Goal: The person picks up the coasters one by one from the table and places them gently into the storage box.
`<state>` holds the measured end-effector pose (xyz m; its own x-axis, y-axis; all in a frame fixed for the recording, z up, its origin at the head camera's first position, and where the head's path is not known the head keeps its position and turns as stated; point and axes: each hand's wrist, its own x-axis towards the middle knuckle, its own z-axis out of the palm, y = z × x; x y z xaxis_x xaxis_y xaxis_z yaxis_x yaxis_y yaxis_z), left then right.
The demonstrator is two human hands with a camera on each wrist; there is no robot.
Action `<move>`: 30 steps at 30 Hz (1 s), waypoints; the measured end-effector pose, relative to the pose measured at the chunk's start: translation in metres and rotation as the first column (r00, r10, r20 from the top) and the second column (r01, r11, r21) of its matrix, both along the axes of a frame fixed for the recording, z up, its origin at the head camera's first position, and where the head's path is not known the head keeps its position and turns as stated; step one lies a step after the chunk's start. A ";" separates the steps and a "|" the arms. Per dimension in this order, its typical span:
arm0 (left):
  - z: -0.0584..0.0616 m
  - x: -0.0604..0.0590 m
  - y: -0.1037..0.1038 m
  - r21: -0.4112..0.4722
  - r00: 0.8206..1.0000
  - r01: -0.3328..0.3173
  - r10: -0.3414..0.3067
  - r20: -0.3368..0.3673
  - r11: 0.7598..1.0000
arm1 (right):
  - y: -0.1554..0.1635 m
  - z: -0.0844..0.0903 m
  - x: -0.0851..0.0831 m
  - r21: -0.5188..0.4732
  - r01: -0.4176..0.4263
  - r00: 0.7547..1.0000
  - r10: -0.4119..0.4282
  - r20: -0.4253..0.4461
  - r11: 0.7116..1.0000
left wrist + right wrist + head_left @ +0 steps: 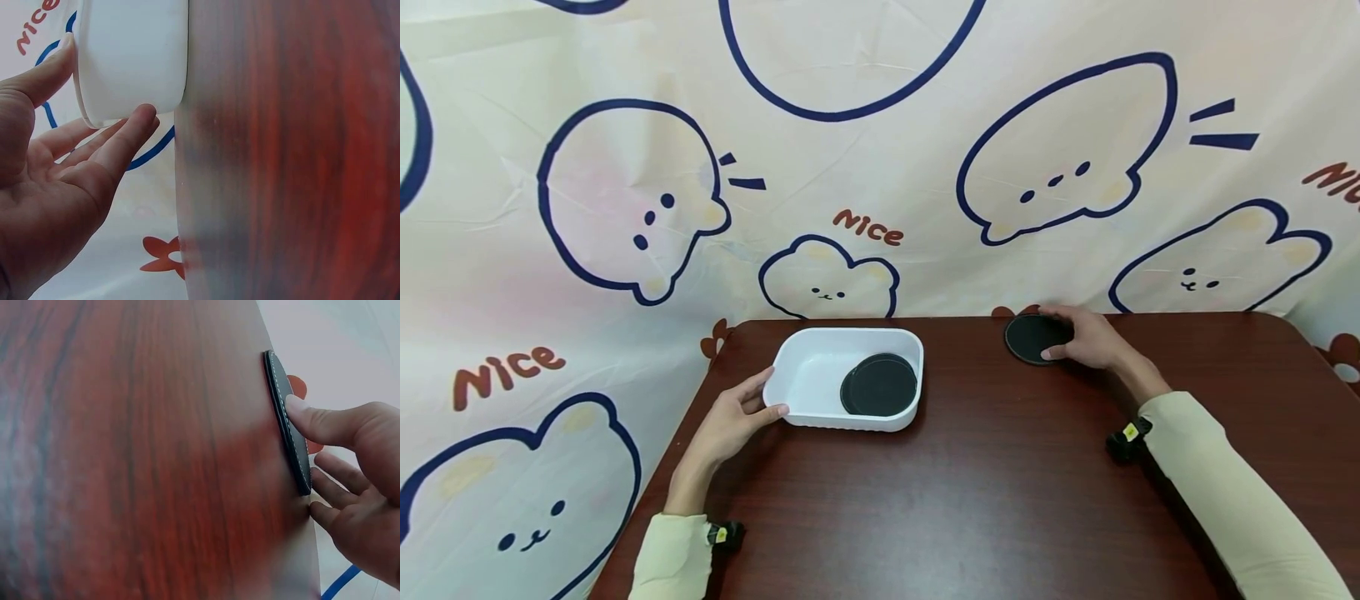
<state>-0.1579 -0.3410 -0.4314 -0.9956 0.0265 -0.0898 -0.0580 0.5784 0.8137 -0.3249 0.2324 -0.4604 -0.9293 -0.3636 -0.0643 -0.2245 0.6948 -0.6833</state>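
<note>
My left hand (735, 422) holds the left end of a white plastic tub (808, 421), its thumb at the rim and its fingers against the end wall. Inside the tub, toward its right end, lie black round coasters (880, 385), stacked slightly out of line. Farther right, at the back edge of the table, my right hand (1090, 337) grips another black round coaster (1030, 337) by its right side. The right wrist view shows pale stitching along the rim of this coaster (289, 425), the thumb on its top face and the fingertips at its edge.
A dark reddish-brown wooden table (955, 500) spans the front. Its back edge meets a pale cloth backdrop (925, 167) printed with blue-outlined bears and red lettering. Small black devices are strapped at both wrists.
</note>
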 end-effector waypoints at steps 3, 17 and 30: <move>0.000 0.000 0.000 -0.001 1.000 0.001 -0.001 0.000 1.000 | -0.001 0.000 0.003 -0.043 0.020 1.000 -0.021 -0.019 0.999; 0.000 0.000 0.001 -0.014 1.000 0.008 -0.008 -0.002 1.000 | 0.004 -0.001 0.031 -0.026 0.132 0.991 -0.132 -0.026 0.991; -0.002 0.000 0.001 -0.004 1.000 0.013 -0.013 -0.011 1.000 | 0.010 0.002 0.061 -0.071 0.178 0.982 -0.181 -0.051 0.982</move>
